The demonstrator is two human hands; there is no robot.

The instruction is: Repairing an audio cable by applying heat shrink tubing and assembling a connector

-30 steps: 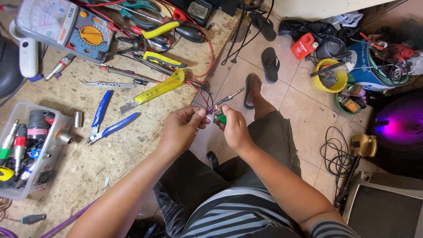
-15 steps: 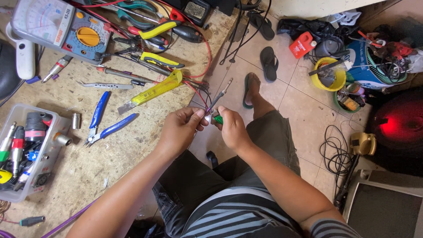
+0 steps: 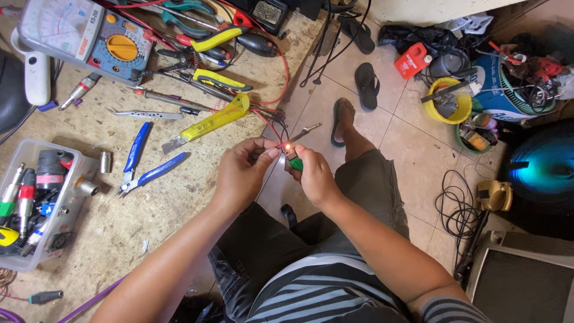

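Landmark: blue-handled cutters (image 3: 140,164), lying flat on the counter (image 3: 119,233).

Left of the cutters: clear plastic bin (image 3: 36,206) holding connectors and plugs. Small metal sleeve (image 3: 106,162) just beside the cutters, between them and the bin.

Above the cutters: analog multimeter (image 3: 84,39) at the counter's far edge; tweezers (image 3: 146,113) and a thin screwdriver (image 3: 170,98) between meter and cutters.

Up and right of the cutters: yellow-handled blade tool (image 3: 209,122), tilted, its handle end toward the red and black wires (image 3: 272,119) that run off the counter edge. Nothing lies between the cutters and the hands.

Right of the cutters, past the counter edge: left hand (image 3: 239,173), closed, thumb and fingertips pinching the wire end (image 3: 278,145). Just beside it, right hand (image 3: 314,176), closed around a green lighter (image 3: 295,161), thumb on top. Small flame (image 3: 287,148) lit, touching the pinched wire end. A jack plug (image 3: 305,131) hangs just above the flame.

Far right of the cutters, on the floor (image 3: 412,155): sandal (image 3: 366,84), yellow bowl (image 3: 448,98), coiled black cable (image 3: 457,206).
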